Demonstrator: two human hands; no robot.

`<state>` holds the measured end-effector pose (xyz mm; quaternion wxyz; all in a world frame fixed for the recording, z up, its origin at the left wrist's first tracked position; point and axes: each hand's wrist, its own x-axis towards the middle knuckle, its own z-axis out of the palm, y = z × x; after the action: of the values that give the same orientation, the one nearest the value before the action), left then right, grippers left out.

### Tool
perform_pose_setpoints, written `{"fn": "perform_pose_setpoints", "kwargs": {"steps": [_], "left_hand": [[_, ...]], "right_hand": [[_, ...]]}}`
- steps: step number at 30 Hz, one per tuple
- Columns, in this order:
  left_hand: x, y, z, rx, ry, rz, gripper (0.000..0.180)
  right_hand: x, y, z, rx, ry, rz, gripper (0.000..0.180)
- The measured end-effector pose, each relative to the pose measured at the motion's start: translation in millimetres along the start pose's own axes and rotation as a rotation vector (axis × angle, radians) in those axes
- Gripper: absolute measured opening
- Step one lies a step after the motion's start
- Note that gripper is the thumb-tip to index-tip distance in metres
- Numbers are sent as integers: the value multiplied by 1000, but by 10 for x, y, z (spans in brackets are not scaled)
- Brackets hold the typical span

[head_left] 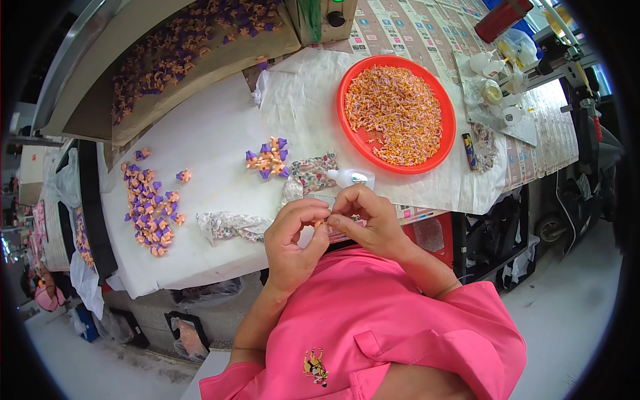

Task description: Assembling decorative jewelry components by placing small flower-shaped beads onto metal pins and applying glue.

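Observation:
My left hand (297,233) and my right hand (368,217) meet fingertip to fingertip at the table's front edge. Both are closed in a pinch on a small orange piece (321,224), mostly hidden by the fingers. Just beyond them lies a small white squeeze bottle (352,178) on its side, next to a crumpled patterned cloth (308,172). A little cluster of peach and purple figure pieces (268,159) sits farther off to the left. A round red tray (449,133) filled with tiny orange, yellow and pale pink pieces stands at the far right.
More peach and purple pieces (150,210) are heaped on the left of the white-covered table (220,147). Another crumpled cloth (230,227) lies near the front edge. A machine opening (207,80) holding many such pieces rises at the back left. A glue stick-like tube (470,152) lies right of the tray.

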<state>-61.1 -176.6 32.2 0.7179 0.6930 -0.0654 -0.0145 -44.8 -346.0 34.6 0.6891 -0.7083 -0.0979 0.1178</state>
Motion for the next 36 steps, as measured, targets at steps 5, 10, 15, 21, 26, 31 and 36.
{"fn": "perform_pose_setpoints", "kwargs": {"steps": [5,10,15,21,26,31,36], "left_hand": [[-7,59,7,-224,11,-126,23],[1,10,-4,-249,-22,-92,23],[8,22,0,-232,-4,-80,23],[-7,24,20,-187,43,-90,22],[-6,15,5,-122,94,-61,21],[11,28,-89,-102,108,-46,22],[38,66,-320,-59,149,-3,24]], "right_hand": [[21,30,-73,18,-13,26,20],[17,-9,-85,68,-10,55,20],[-18,-23,-116,76,7,92,19],[-26,-17,-124,35,3,72,16],[-16,-7,-111,39,-7,83,15],[6,-27,-79,30,-14,80,14],[17,-24,-16,30,5,106,11]]}}
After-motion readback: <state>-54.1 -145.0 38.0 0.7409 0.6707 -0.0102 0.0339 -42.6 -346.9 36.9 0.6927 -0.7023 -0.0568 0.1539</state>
